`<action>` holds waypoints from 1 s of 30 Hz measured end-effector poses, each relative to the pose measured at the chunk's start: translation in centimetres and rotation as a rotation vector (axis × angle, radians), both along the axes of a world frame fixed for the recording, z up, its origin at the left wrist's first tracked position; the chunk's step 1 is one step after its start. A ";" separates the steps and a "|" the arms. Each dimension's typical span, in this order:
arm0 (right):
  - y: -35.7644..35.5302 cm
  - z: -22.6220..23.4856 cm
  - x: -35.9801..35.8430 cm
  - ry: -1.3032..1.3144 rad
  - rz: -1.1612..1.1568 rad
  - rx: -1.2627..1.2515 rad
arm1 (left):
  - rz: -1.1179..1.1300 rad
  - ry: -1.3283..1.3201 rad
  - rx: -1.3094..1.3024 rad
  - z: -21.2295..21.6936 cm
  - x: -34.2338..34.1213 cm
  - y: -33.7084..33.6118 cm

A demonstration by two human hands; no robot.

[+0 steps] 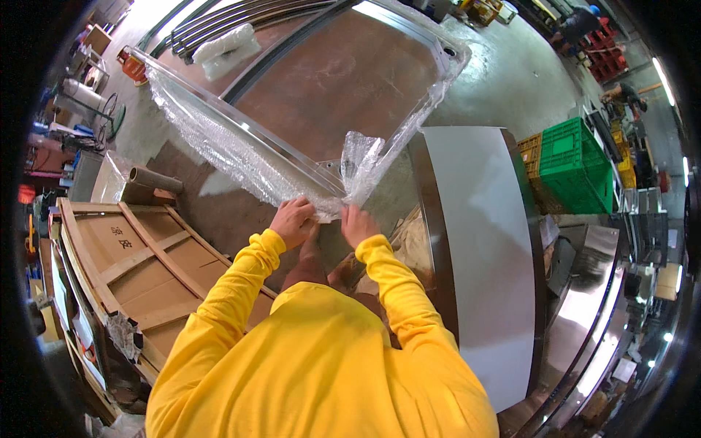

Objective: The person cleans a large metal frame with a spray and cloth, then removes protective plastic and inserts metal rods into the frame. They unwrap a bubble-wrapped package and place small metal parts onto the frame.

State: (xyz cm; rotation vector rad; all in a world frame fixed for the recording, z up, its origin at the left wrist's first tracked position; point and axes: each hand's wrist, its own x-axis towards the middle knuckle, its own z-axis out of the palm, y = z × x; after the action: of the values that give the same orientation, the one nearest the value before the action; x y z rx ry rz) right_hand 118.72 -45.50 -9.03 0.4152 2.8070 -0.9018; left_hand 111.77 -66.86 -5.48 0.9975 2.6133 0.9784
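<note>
A large metal frame (285, 150) lies in front of me, its near corner pointing toward my body. Clear bubble wrap (219, 155) runs along its sides and bunches up at that corner, with a loose flap standing up. My left hand (293, 221) is closed on the wrap just left of the corner. Right beside the corner, my right hand (357, 225) pinches the gathered wrap. Fingertips of both hands are partly hidden by the hands themselves and the plastic.
A slatted wooden crate (131, 252) with cardboard stands close on my left, a brown cardboard tube (155, 180) behind it. To my right is a long white-topped panel (485, 255), then a green plastic crate (575, 164). Metal tubes (234, 25) lie beyond; a person (580, 25) is far right.
</note>
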 end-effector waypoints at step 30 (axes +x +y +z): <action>6.6 -2.9 25.7 0.110 -0.681 -0.220 | -0.009 0.404 -0.393 -4.7 1.0 15.8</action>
State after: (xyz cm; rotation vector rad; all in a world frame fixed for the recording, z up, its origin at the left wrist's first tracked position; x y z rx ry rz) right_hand 144.44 -38.95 -11.97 1.3644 2.6271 -1.3665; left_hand 112.82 -51.05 -10.19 1.1933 2.9454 0.2504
